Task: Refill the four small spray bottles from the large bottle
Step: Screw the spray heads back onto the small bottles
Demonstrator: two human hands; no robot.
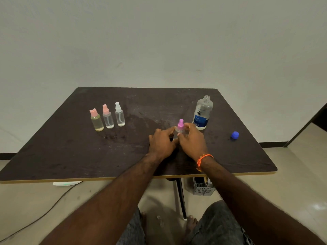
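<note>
A small clear spray bottle with a purple sprayer top stands upright at mid-table between my hands. My left hand grips its body from the left, and my right hand curls round it from the right; most of the body is hidden. The large clear bottle with a blue label stands uncapped just behind my right hand. Its blue cap lies on the table to the right. Three more small bottles stand in a row at the left: a yellowish one with a pink cap, a pink-topped sprayer, a white-topped sprayer.
The dark table has a light front edge and a wall right behind it. Under the table sit a grey slotted basket and a table leg. A cable runs across the floor at the left.
</note>
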